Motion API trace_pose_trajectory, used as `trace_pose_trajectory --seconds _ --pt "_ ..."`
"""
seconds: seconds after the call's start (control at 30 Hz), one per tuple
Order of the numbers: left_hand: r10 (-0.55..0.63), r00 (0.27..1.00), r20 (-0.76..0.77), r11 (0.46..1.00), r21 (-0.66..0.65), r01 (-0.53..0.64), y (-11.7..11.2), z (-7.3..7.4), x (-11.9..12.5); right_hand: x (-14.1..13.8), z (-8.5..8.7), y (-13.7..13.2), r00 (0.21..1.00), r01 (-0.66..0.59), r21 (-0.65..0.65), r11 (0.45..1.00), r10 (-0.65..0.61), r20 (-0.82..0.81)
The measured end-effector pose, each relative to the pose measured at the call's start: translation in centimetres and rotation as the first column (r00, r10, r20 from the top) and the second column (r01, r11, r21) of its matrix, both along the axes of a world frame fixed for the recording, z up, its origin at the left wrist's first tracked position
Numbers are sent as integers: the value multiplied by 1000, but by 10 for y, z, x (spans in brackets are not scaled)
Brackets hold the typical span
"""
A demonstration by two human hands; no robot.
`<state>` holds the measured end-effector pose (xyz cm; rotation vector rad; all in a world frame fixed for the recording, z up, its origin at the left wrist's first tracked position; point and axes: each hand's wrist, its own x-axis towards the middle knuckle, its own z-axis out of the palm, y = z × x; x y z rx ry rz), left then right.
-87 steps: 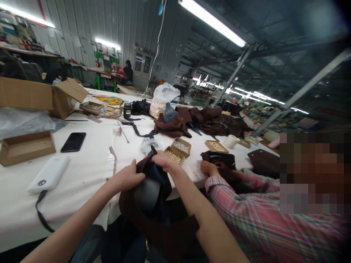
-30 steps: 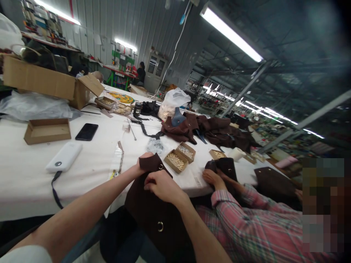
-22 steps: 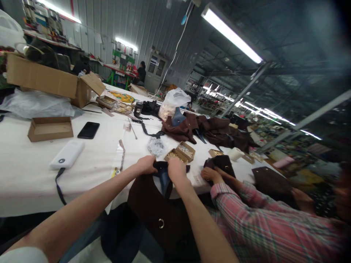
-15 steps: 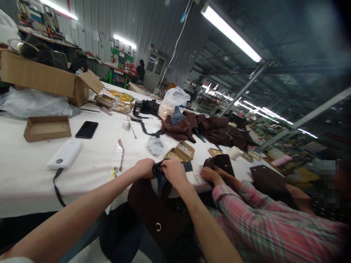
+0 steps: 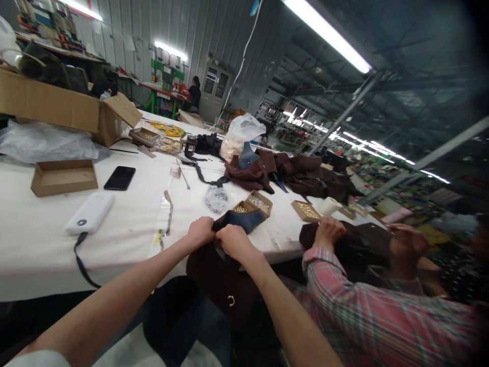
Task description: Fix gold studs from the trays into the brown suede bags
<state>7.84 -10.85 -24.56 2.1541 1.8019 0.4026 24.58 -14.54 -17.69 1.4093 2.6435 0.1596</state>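
My left hand [image 5: 200, 232] and my right hand [image 5: 233, 241] are side by side at the near edge of the white table [image 5: 126, 224], both closed on a dark brown bag piece [image 5: 223, 280]. The piece hangs down off the table edge and carries a brass ring. Its blue lining flap [image 5: 244, 219] is folded up onto the table just beyond my fingers. Small cardboard trays of brass studs [image 5: 254, 203] sit right behind it.
A person in a plaid shirt [image 5: 374, 316] works at my right on a dark brown piece [image 5: 355, 244]. On the table lie a white power bank [image 5: 90, 212], a black phone [image 5: 119, 178], an open carton [image 5: 63, 176], a large box [image 5: 57, 104], and a brown bag pile [image 5: 294, 173].
The blue lining has been turned up onto the table and my hands have drawn together on the bag's top edge. The person at my right has lifted both hands onto their own piece.
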Motion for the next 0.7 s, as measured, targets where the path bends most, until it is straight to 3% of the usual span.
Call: trace_pose_trajectory --seconds 0.13,0.27,0.37,0.47,0.57,0.7 --pt "-40 999 5 997 -62 40 7 1 -4 16 -4 18 991 134 -53 990 -134 -4" --pt "-33 999 -6 992 -120 32 14 7 -2 36 -7 40 982 161 -96 982 -169 -86" --pt "-2 1000 -9 984 -179 0 17 11 0 52 -15 48 944 76 -264 962 -155 -292" --pt "29 999 -22 983 -182 -33 16 12 4 66 -25 50 851 -63 -396 916 -158 -501" --pt "48 998 -31 985 -164 -52 14 9 8 74 -29 47 834 -113 -389 914 -126 -537" --pt "60 998 -16 985 -160 -62 13 6 10 62 -27 38 884 -142 -334 932 -32 -466"
